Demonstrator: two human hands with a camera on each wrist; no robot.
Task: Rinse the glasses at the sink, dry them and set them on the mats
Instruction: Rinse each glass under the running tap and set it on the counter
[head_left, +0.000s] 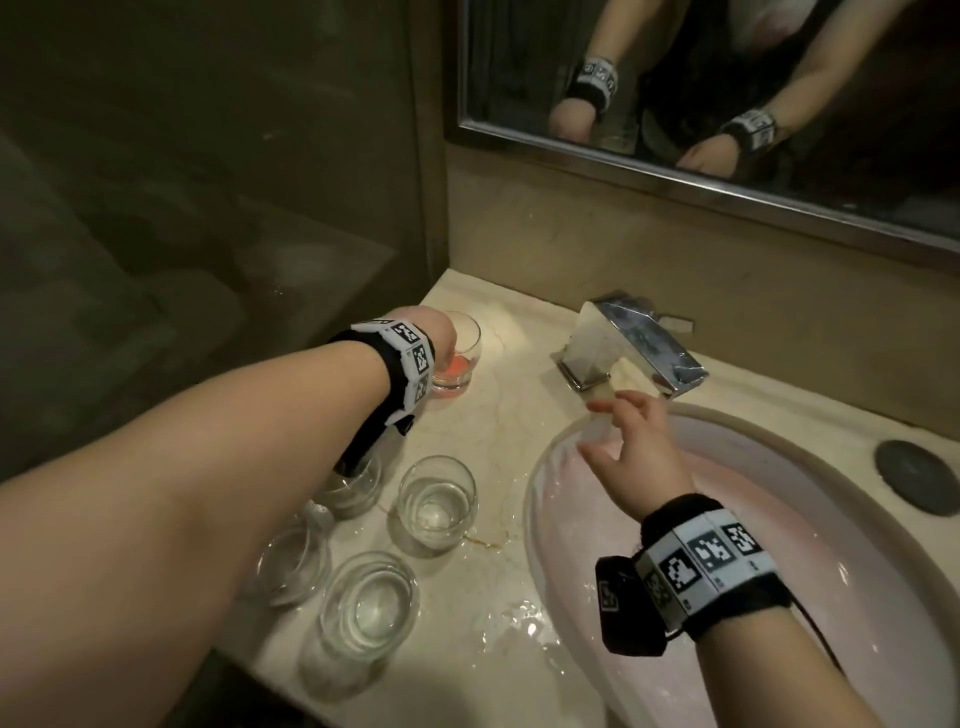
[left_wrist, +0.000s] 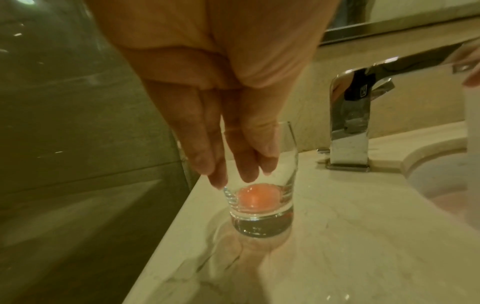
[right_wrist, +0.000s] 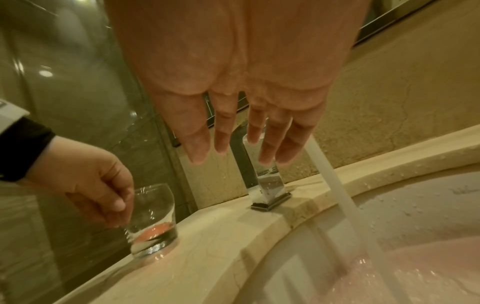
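**Left hand reaching for a wet glass with pink residue beside a running tap**

Nearest the head camera, a bare left forearm is stretching across a wet marble counter, passing over four clear glasses that are standing in a cluster near the front edge, some holding a little water. At the far back corner, the left hand is reaching down over a short tumbler with a pinkish-orange residue in its thick base. The left-wrist view shows its fingers hanging straight, some dipping inside the rim; the right-wrist view shows the thumb bent against the outer wall, so the hand appears to be starting a pinch on the rim, though a firm grip cannot be confirmed.

The right hand is hovering spread and empty over the sink, just beside the water stream that is pouring from the chrome tap.

The tumbler looks rigid, breakable and bottom-heavy, and wet glass is likely slippery. Wrapping the fingers around the lower wall would probably be safer than pinching the thin rim.
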